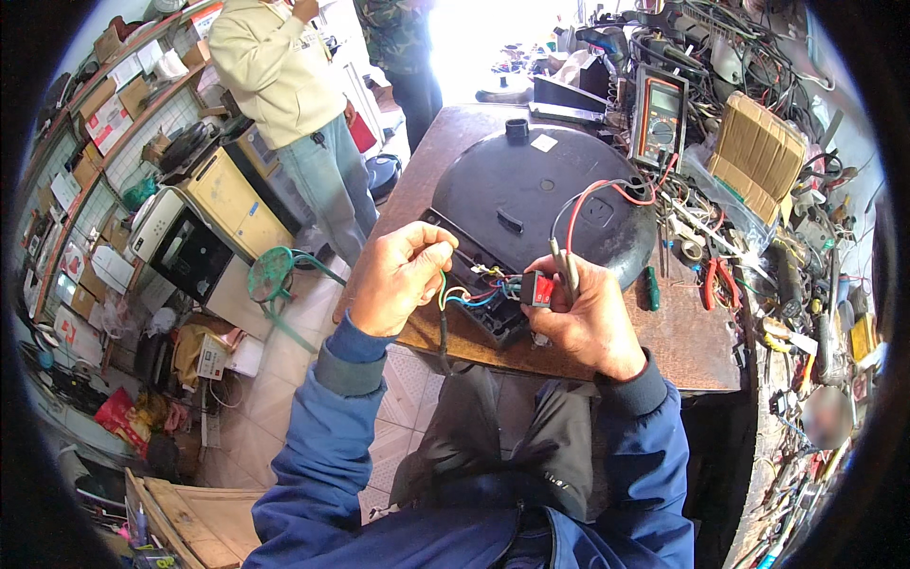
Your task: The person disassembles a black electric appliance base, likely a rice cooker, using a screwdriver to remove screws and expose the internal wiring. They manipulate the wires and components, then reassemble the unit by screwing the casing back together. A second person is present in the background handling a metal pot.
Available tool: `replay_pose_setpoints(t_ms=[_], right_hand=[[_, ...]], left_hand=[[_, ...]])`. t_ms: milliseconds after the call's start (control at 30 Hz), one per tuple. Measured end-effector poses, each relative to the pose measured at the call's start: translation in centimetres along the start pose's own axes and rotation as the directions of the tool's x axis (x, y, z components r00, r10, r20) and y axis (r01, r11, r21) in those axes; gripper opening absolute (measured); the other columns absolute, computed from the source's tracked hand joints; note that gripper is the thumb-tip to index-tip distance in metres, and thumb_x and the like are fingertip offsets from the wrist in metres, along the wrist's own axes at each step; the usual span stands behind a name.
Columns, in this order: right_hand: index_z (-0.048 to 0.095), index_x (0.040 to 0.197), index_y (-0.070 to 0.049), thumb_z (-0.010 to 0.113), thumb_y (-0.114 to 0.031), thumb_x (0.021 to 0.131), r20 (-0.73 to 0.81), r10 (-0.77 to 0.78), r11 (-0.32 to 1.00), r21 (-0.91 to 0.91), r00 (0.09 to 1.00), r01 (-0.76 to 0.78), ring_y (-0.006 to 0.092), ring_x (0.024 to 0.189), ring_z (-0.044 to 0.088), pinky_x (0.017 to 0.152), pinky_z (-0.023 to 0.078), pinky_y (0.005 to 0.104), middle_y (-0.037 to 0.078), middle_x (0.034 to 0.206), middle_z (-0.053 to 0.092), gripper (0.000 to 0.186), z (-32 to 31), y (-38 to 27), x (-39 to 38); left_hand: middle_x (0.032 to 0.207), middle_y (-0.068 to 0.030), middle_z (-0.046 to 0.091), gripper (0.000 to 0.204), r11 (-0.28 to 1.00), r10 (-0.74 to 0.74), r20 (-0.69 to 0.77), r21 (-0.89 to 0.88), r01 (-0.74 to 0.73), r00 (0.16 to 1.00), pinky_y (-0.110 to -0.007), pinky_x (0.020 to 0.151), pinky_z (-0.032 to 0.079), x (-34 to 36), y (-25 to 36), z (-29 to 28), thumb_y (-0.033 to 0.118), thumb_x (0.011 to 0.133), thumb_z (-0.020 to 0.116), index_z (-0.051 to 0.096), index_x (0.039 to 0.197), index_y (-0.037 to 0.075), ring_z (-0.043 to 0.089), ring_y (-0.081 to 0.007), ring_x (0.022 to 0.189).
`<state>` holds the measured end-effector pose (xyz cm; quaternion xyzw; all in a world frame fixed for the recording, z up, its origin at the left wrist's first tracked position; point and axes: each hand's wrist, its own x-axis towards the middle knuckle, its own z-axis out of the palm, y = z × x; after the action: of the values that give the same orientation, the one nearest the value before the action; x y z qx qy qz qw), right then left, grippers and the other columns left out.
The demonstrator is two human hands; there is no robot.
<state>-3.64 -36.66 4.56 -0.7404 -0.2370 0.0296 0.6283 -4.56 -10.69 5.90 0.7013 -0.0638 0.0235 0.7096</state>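
Note:
My left hand (401, 275) is closed in a pinch at a thin yellow-green wire (443, 284); the fingers hide its end. My right hand (592, 318) grips a red rocker switch (542, 288) in a black housing, together with two test probes (566, 269). Red and black test leads (580, 204) loop from there toward the multimeter (658, 114). Blue, red and yellow wires (474, 298) run between the hands over an opened black control box (445, 232). Behind it lies a big round black appliance body (555, 171). A dark cable (444, 341) hangs off the table edge.
On the wooden table (687, 351) lie a green-handled screwdriver (652, 288) and red-handled pliers (722, 283). Tools, cables and a cardboard piece (758, 142) crowd the right side. Two people stand beyond the table, one in a cream sweatshirt (280, 76). A green stool (275, 275) stands left.

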Motion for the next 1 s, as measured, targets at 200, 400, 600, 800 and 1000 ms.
replay_pose_setpoints(t_ms=[200,400,600,800,1000], right_hand=[[0.065,0.111,0.0,0.074,0.008,0.085,-0.021,0.07,0.982,0.176,0.997,-0.066,0.0008,0.073,0.059,0.06,0.048,0.0208,-0.005,0.088,0.066,0.028,0.3,-0.3,0.1],[0.064,0.11,0.002,0.075,0.002,0.09,-0.004,0.032,0.976,0.216,0.999,-0.03,0.005,0.082,0.058,0.074,0.051,0.0249,-0.003,0.092,0.067,0.022,0.2,-1.5,0.5],[0.069,0.107,0.003,0.074,-0.009,0.095,-0.046,-0.045,0.964,0.259,0.998,0.056,0.0061,0.083,0.059,0.074,0.053,0.0286,0.002,0.09,0.073,0.017,0.4,0.0,1.3],[0.071,0.1,0.005,0.073,-0.022,0.096,-0.056,-0.008,0.995,0.102,0.998,0.014,0.0074,0.073,0.057,0.066,0.051,0.0337,0.009,0.073,0.07,0.028,0.0,0.0,2.2],[0.07,0.094,0.006,0.069,-0.027,0.097,-0.079,0.106,0.992,-0.056,0.991,-0.11,0.0132,0.067,0.057,0.065,0.05,0.0394,0.014,0.068,0.065,0.033,-0.5,-1.4,2.5]], left_hand=[[0.088,-0.0022,0.063,0.015,0.991,-0.073,0.115,-0.103,0.085,0.991,-0.019,0.048,0.033,0.5,0.6,-1.5,0.014,0.103,0.062,0.065,0.112,0.003,0.047,-0.0035,0.058],[0.094,-0.003,0.065,0.013,0.986,0.002,0.099,0.166,-0.019,0.995,-0.019,0.054,0.039,-0.4,1.3,-0.8,0.009,0.101,0.061,0.065,0.112,0.003,0.054,-0.005,0.066],[0.102,-0.003,0.062,0.016,0.591,0.453,0.159,0.683,-0.429,0.877,-0.024,0.063,0.047,-2.0,2.2,2.2,0.006,0.081,0.079,0.071,0.094,0.004,0.059,-0.0089,0.076],[0.086,-0.0118,0.068,0.02,0.256,0.471,0.294,0.857,-0.448,0.832,-0.041,0.068,0.052,-1.7,2.2,4.4,0.017,0.08,0.084,0.074,0.092,0.003,0.067,-0.0281,0.079],[0.09,-0.0011,0.067,0.009,0.859,0.088,0.178,0.485,-0.165,0.98,-0.024,0.074,0.05,-1.0,2.3,2.3,0.002,0.094,0.072,0.075,0.1,-0.003,0.061,-0.0072,0.083]])
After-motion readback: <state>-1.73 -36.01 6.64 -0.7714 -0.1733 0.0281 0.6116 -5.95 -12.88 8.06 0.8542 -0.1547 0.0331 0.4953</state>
